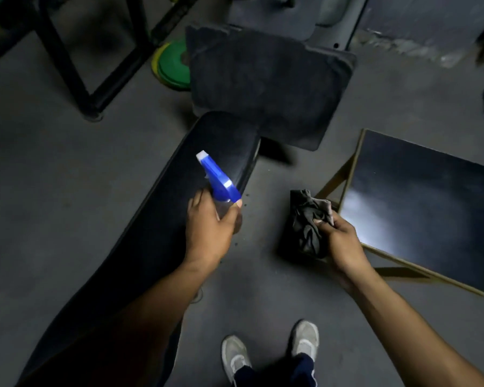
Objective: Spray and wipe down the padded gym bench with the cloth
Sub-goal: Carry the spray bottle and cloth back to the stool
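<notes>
A long black padded bench [162, 219] runs diagonally from the lower left to the centre, with a wider black pad [266, 88] beyond its far end. My left hand [210, 230] grips a spray bottle [218, 180] with a blue and white trigger head, held over the bench's right edge with the nozzle pointing up and away. My right hand [344, 241] holds a crumpled dark grey cloth [309, 222] to the right of the bench, above the floor.
A low black-topped table with a tan frame [419, 202] stands at the right. Green and yellow weight plates [173, 65] lie behind the pad. A black metal rack frame [76, 65] occupies the upper left. My white shoes [271, 353] stand on the grey floor.
</notes>
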